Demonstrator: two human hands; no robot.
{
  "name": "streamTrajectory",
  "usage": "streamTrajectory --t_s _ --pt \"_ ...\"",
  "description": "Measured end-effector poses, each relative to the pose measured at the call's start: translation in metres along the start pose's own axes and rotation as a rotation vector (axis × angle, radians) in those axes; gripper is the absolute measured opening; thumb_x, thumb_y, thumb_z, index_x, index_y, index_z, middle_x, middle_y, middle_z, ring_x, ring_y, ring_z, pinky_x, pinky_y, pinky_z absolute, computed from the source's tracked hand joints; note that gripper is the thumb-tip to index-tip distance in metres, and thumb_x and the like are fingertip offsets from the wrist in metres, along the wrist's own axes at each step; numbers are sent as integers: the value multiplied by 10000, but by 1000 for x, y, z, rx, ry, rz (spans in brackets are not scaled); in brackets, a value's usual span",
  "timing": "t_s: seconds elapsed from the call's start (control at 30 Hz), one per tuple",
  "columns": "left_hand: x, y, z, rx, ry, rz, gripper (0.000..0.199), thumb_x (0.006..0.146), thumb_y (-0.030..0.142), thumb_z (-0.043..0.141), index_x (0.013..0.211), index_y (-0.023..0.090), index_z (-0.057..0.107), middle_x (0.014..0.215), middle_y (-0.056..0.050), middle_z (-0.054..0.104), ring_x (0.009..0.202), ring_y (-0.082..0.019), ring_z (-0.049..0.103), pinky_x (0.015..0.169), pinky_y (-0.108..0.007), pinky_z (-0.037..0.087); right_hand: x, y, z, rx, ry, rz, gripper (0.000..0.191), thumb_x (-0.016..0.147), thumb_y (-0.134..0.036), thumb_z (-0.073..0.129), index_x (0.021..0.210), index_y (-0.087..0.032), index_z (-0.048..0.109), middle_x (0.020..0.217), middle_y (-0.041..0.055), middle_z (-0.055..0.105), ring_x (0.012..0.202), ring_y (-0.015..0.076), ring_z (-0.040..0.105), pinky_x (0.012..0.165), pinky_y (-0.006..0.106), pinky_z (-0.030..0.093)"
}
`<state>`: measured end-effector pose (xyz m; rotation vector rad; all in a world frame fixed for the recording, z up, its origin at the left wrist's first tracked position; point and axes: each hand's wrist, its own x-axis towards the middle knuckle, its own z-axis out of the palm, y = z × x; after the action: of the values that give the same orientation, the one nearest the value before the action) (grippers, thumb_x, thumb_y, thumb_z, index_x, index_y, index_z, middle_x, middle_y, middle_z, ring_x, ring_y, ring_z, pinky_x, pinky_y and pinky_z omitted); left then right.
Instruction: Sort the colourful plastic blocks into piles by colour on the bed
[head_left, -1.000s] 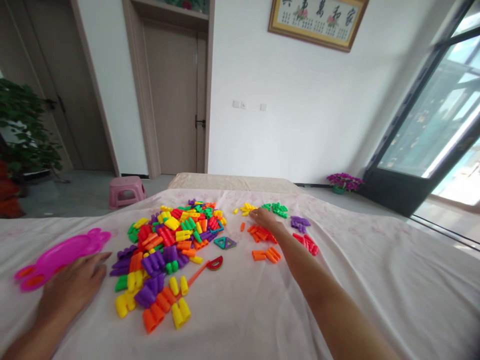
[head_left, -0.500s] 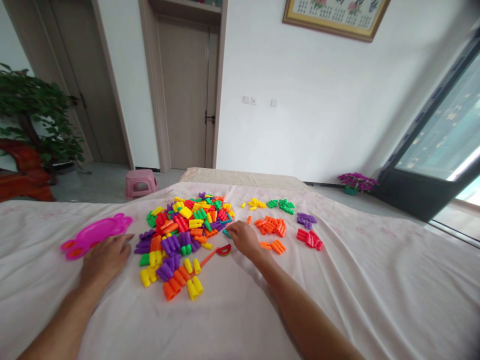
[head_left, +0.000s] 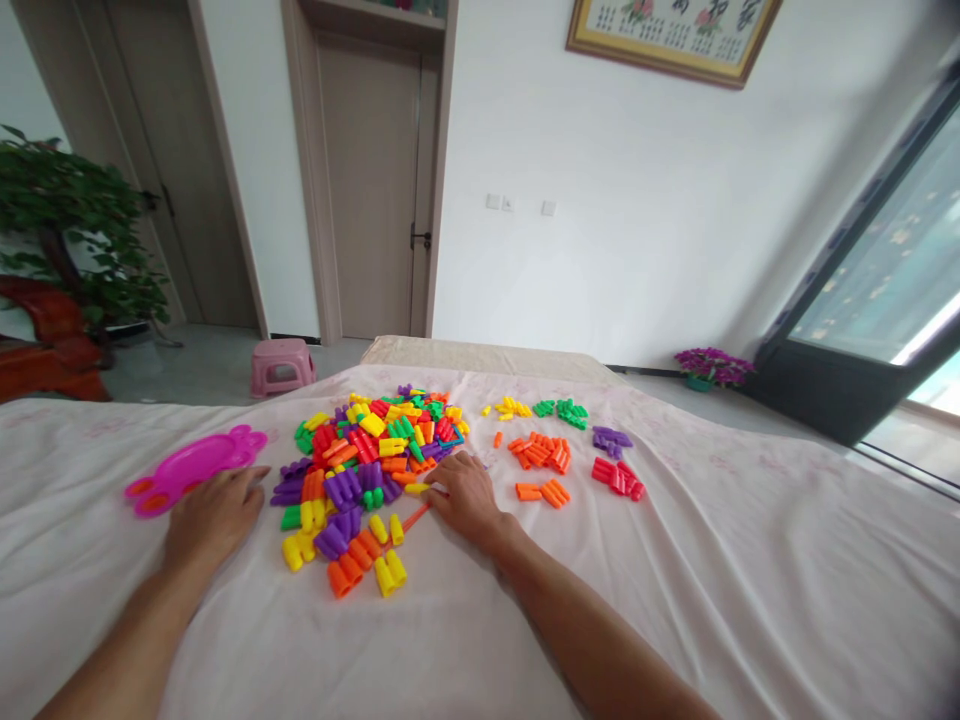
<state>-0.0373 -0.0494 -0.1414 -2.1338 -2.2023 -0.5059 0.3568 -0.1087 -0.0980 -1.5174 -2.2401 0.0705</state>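
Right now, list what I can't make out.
In the head view:
Right hand: whether its grip holds anything; its back hides the palm.
Pink tray: part of its near side, behind the left hand.
Toy pile: lowest pieces, buried under others.
Framed picture: top, cut off by the upper edge.

One mixed block heap (head_left: pixel 365 480) — one pink tray (head_left: pixel 204 461), two hands (head_left: pixel 216 515) (head_left: pixel 466 495).

1 head-worn camera behind hands (head_left: pixel 466 503), facing forward and down.
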Motion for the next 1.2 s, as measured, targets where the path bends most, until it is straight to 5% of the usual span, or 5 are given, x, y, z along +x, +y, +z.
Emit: streamTrajectory --t_s 0.3,0.47,0.63,1.07,1.2 --pt "2 -2 3 17 -7 -2 547 969 350 396 1403 174 678 1387 -185 694 1300 -390 631 1083 -533 472 16 77 -17 483 374 621 269 874 -334 696 1085 -180 760 872 54 782 815 223 741 718 315 557" --pt "3 -4 7 9 0 12 532 959 360 396 1384 191 668 1374 -188 704 1309 -373 626 1120 -529 448 23 108 -21 911 608 618 498 776 -350 697 1230 -146 704 1094 133 801 928 243 780 771 351 640" --pt "4 -7 9 -11 7 10 538 966 356 406 1389 170 681 1372 -197 700 1305 -399 624 1110 -556 459 20 119 -13 867 610 556 527 770 -338 651 1264 -161 691 1286 178 759 1138 269 751 921 400 626" --pt "1 11 -4 91 -26 -121 579 1001 365 382 1496 196 630 1380 -252 630 1257 -439 606 1046 -591 455 1 25 1 428 105 72 154 902 -214 647 916 -231 800 942 18 799 855 175 717 792 271 523" --pt "2 11 -6 75 -11 -137 575 998 359 375 1485 218 646 1380 -236 631 1262 -424 605 1060 -575 444 -6 -13 -5 293 -14 -134 189 929 -342 749 1078 -237 800 953 28 784 897 185 697 823 280 478"
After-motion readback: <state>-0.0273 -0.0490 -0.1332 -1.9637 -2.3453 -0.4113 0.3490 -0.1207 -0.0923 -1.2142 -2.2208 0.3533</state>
